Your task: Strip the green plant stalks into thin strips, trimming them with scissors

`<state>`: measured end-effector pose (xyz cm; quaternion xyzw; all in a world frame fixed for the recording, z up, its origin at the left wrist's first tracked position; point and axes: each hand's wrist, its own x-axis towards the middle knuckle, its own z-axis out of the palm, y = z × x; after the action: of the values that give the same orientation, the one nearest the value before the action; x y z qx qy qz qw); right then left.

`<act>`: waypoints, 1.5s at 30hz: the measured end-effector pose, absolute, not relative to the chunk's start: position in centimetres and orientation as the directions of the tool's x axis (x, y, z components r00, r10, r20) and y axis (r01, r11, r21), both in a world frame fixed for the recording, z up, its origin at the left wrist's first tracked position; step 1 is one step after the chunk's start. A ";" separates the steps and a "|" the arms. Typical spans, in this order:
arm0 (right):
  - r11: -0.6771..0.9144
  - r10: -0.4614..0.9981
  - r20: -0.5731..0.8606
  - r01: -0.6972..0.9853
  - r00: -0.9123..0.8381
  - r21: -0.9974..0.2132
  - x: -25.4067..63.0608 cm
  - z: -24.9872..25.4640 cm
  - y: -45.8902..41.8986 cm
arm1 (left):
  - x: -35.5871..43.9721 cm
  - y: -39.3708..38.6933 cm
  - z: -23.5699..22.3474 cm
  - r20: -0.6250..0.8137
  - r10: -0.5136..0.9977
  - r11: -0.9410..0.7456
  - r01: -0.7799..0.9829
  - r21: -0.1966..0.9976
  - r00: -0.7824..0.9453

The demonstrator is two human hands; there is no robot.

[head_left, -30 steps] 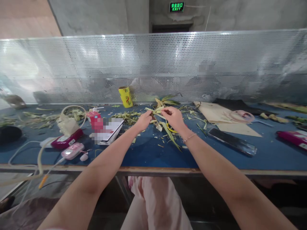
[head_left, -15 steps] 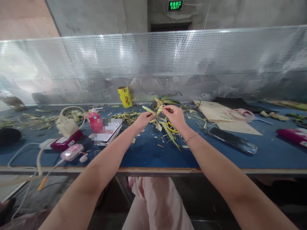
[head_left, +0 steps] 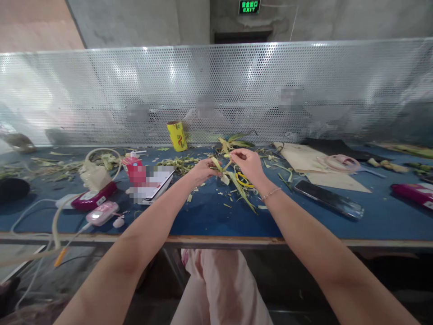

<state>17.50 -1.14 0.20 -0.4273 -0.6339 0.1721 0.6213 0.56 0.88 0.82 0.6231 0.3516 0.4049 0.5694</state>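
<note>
Over the blue table [head_left: 203,221], my left hand [head_left: 204,170] is closed on a pale green leaf strip [head_left: 215,162] that looks like corn husk. Fingertips of my right hand [head_left: 248,163] pinch the same piece from the other side, near its pale upper end. Just below the hands, a long green leaf [head_left: 242,196] hangs down toward the tabletop. A yellow ring [head_left: 244,181], perhaps a tape roll, lies under my right hand, partly hidden by leaves. How the strip is folded between my fingers is too small to tell.
Leaf scraps [head_left: 179,165] are strewn about. Left are a yellow can-like tube [head_left: 177,136], a red box [head_left: 135,171], a pink device [head_left: 102,213] and cables. Right are a dark phone [head_left: 329,199], brown paper [head_left: 299,164] and a magenta item [head_left: 411,192]. A perforated metal screen [head_left: 230,90] stands behind.
My left hand has turned slightly, and the strip's free end that pointed left now stands more upright beside its fingers. My right hand keeps its pinch in almost the same place.
</note>
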 end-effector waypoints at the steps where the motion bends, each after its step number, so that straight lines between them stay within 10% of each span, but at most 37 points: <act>1: 0.573 0.757 0.639 0.330 0.136 -0.750 17.5 0.2 -1.2 | 0.6 0.8 0.9 0.091 0.904 -0.091 -0.021 0.996 0.417; 23: 0.586 0.744 0.644 0.292 0.178 -0.756 17.3 0.9 -1.8 | 0.5 0.8 0.8 -0.003 0.837 0.059 -0.085 0.995 0.548; 45: 0.573 0.809 0.505 -0.215 0.300 -0.791 17.1 1.1 -0.6 | -0.8 0.6 1.7 0.005 0.601 0.213 -0.166 0.963 0.799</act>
<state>17.12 -0.58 1.06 -0.3088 -0.4814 0.3437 0.7448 -0.84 0.58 1.74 0.5736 0.1895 0.2538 0.7554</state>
